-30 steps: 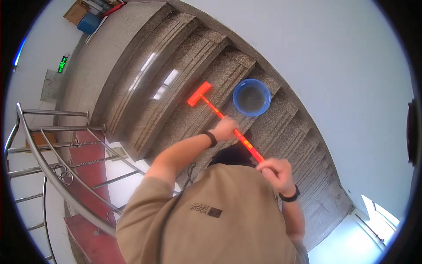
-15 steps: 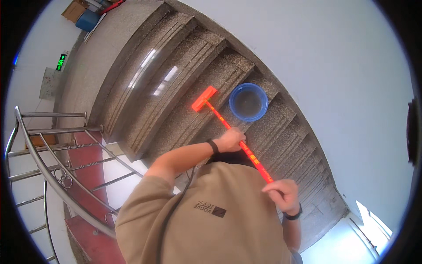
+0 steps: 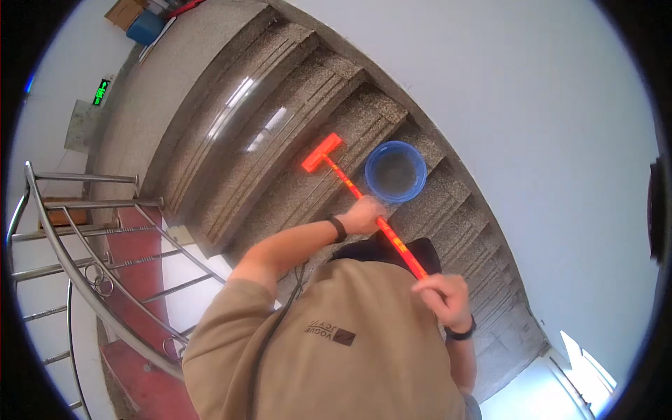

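A long-handled scrub brush [image 3: 347, 183] with a bright orange-red head and a red and yellow handle slants across the speckled stone stairs [image 3: 308, 199]. Its head lies on a stair tread, left of a blue bucket [image 3: 374, 193] that holds murky grey liquid. My left hand [image 3: 365, 215] is closed around the middle of the handle, just below the bucket. Nearer to me, my right hand [image 3: 446, 299] grips the handle's end, its thumb pointing along the pole. Fingers of both hands are partly hidden from above.
A curved metal railing [image 3: 105, 308] runs along the left, beside a red strip of floor. The white wall [image 3: 532, 154] borders the stairs on the right. On the landing at far left sit a cardboard box [image 3: 124, 12] and a blue container [image 3: 145, 28].
Both hands have pushed the scrub brush slightly away from me, and its head is a little farther from the bucket. The view has shifted slightly. Both grips stay closed.
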{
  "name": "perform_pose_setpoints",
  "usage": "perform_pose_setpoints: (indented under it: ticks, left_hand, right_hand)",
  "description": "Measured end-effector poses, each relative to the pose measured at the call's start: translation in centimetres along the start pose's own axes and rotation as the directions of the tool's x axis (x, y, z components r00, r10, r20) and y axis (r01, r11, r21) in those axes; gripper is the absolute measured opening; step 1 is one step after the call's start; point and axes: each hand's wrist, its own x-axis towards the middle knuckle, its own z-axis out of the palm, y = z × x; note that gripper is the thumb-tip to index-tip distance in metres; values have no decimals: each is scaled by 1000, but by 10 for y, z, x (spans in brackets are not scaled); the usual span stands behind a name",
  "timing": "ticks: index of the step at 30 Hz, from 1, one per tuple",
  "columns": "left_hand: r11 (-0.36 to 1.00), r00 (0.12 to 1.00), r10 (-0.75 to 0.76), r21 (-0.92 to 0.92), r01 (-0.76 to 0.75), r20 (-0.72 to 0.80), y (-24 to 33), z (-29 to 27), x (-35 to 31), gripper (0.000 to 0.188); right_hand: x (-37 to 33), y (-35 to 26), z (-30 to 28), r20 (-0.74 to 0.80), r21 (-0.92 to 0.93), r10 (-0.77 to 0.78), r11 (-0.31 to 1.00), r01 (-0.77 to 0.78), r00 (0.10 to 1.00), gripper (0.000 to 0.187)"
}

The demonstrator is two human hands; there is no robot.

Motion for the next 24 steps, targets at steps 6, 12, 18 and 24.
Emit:
perform_pose_setpoints:
  ticks: [6, 12, 18, 24]
  left_hand:
    - [994, 1000, -2, -113, 1, -14, 74, 16, 26, 12]
    - [996, 997, 3, -94, -11, -78, 38, 7, 34, 11]
    - [998, 1000, -17, 64, 17, 2, -47, -35, 41, 14]
    - [996, 999, -11, 90, 15, -47, -51, -26, 52, 18]
  right_hand:
    - [-38, -37, -33, -127, -38, 32, 999, -37, 991, 13]
    - [-1, -25, -33, -72, -60, 18, 998, -22, 997, 14]
    - [72, 22, -6, -42, 9, -67, 998, 67, 997, 16]
    - [62, 30, -20, -22, 169, 115, 980, -109, 993, 16]
